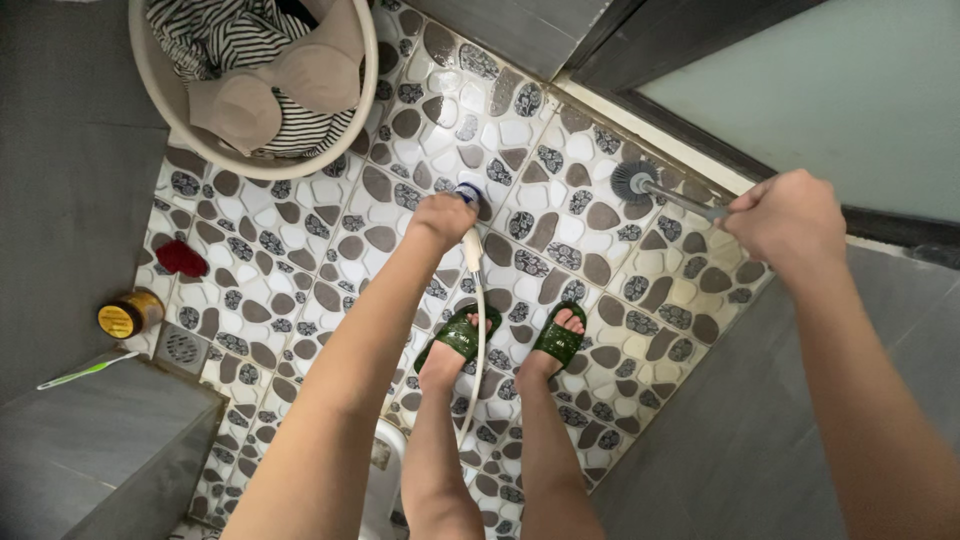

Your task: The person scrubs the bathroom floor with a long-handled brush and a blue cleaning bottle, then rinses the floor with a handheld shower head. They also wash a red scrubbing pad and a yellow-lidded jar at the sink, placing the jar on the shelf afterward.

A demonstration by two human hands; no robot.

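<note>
head | left hand (442, 218) grips 1 sprayer (470, 200) | right hand (788, 220) grips 1 brush (634, 180) | 2 slippers (460, 335)

A round yellow-lidded jar (127, 316) stands by the left wall

Head view, looking straight down at pebble-pattern tiled floor (330, 230), grey/white/brown stones. L hand (443, 218) closed round white hand-shower head (470, 205), nozzle aimed at floor; white hose (479, 340) runs back btwn the legs. R hand (790, 222) grips thin metal handle of round grey-bristle scrub brush (634, 180); bristles down near door threshold, contact w/ tile can't tell. Feet in green rubber slide sandals (510, 338), side by side, hose btwn them. Top L: beige round plastic basin (250, 165) w/ striped b/w cloth (225, 40) + beige bra inside. L edge: small yellow-lidded jar (127, 317), red item (181, 258) near wall, square floor drain (183, 347), green-handled toothbrush (88, 369) on grey ledge.
</note>
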